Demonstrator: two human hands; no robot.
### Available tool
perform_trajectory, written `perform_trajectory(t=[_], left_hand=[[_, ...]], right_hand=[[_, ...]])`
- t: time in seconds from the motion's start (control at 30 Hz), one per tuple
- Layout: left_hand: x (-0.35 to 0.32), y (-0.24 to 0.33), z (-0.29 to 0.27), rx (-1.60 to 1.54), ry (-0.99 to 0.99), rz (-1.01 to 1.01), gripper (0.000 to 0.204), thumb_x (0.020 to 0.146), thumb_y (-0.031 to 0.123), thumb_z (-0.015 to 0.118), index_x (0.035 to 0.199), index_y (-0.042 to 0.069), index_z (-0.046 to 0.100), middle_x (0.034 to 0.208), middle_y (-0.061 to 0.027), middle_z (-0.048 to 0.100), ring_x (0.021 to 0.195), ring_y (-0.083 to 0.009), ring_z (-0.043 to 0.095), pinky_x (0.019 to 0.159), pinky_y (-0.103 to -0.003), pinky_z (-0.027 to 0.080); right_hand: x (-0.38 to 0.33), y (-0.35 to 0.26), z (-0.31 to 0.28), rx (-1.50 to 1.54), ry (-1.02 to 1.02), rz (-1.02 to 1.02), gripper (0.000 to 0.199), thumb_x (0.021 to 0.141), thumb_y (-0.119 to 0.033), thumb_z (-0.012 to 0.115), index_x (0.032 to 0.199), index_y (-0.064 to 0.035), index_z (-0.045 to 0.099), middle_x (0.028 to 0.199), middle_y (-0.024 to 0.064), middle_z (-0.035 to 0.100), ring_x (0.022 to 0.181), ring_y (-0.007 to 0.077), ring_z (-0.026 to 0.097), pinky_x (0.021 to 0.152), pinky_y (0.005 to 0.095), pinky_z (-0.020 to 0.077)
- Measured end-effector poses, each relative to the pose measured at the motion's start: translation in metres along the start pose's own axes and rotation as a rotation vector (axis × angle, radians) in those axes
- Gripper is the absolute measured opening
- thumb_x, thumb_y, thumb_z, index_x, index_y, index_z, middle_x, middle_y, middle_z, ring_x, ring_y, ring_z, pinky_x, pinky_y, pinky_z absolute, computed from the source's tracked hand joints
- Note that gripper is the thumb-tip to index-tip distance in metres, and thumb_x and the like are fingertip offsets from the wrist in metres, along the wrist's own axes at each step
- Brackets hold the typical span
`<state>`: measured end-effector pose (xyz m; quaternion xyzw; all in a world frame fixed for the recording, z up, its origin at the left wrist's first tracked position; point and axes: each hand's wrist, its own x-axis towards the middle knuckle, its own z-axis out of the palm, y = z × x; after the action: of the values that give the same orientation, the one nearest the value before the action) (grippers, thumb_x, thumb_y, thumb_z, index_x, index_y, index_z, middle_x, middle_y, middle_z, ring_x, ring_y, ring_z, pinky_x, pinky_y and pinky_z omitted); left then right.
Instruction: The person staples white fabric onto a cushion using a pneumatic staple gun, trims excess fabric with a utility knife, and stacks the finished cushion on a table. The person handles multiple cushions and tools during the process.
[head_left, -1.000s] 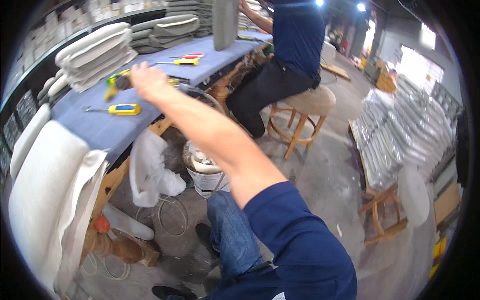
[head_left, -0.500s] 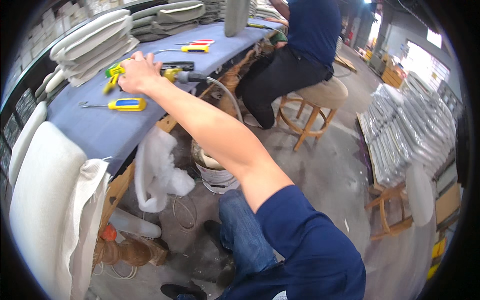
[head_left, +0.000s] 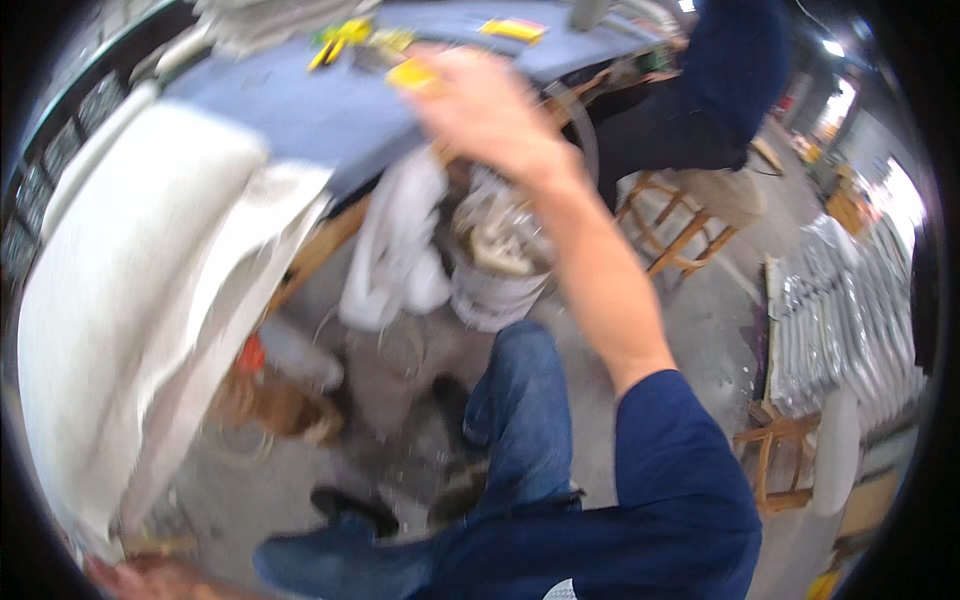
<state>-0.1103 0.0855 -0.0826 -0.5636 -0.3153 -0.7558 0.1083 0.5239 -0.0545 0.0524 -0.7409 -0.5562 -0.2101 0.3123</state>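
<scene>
My right hand [head_left: 480, 105] is above the blue-grey table [head_left: 290, 110], its fingers closed around a screwdriver [head_left: 412, 74] with a yellow handle. The hand is smeared by motion. At the lower left edge, part of my left hand [head_left: 150, 578] shows next to the bottom of a pale upholstered cushion [head_left: 130, 270]. Its fingers are blurred and partly cut off, so their grip does not show. The cushion leans against the table's near end, with its loose fabric flap [head_left: 235, 260] hanging on the right side. Yellow-handled pliers [head_left: 340, 42] lie farther back on the table.
Another yellow-handled tool [head_left: 513, 30] lies farther along the table. Below stand a white bucket [head_left: 497, 295] and a clump of white batting [head_left: 400, 250]. A co-worker sits on a padded stool [head_left: 690, 215] to the right. Plastic-wrapped cushions [head_left: 840, 320] are stacked at the far right.
My right hand has moved off the pliers and picked up the screwdriver from the table. My view has shifted left and down. My left hand has come into view at the lower left.
</scene>
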Motion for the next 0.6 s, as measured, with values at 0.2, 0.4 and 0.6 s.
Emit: perform_trajectory(t=[0.2, 0.4, 0.6], left_hand=[[-0.211, 0.122, 0.07, -0.433, -0.166, -0.65, 0.041, 0.103, 0.029, 0.054, 0.13, -0.002, 0.058, 0.128, -0.0152, 0.064, 0.106, -0.0244, 0.062, 0.092, -0.039, 0.052], [-0.317, 0.188, 0.217, -0.545, -1.183, -0.916, 0.07, 0.1, 0.032, 0.071, 0.155, -0.001, 0.045, 0.155, -0.0173, 0.053, 0.138, -0.0317, 0.053, 0.117, -0.044, 0.041], [-0.335, 0.19, 0.337, -0.704, -1.437, -1.086, 0.076, 0.1, 0.038, 0.072, 0.156, -0.007, 0.046, 0.161, -0.0146, 0.048, 0.147, -0.0285, 0.046, 0.124, -0.041, 0.033]], right_hand=[[-0.193, 0.019, 0.039, 0.934, 0.396, 0.21, 0.037, 0.101, -0.012, 0.072, 0.136, -0.0018, 0.068, 0.091, -0.0061, 0.061, 0.08, 0.001, 0.053, 0.072, 0.0193, 0.045], [-0.249, 0.054, 0.163, 1.08, 0.284, 0.604, 0.027, 0.101, -0.01, 0.071, 0.127, -0.0015, 0.072, 0.115, 0.0067, 0.072, 0.097, 0.0135, 0.07, 0.088, 0.029, 0.0557], [-0.192, 0.062, 0.215, 0.676, 0.392, 0.298, 0.055, 0.093, -0.014, 0.077, 0.141, -0.0002, 0.056, 0.146, 0.0164, 0.061, 0.137, 0.0289, 0.059, 0.114, 0.0417, 0.0473]])
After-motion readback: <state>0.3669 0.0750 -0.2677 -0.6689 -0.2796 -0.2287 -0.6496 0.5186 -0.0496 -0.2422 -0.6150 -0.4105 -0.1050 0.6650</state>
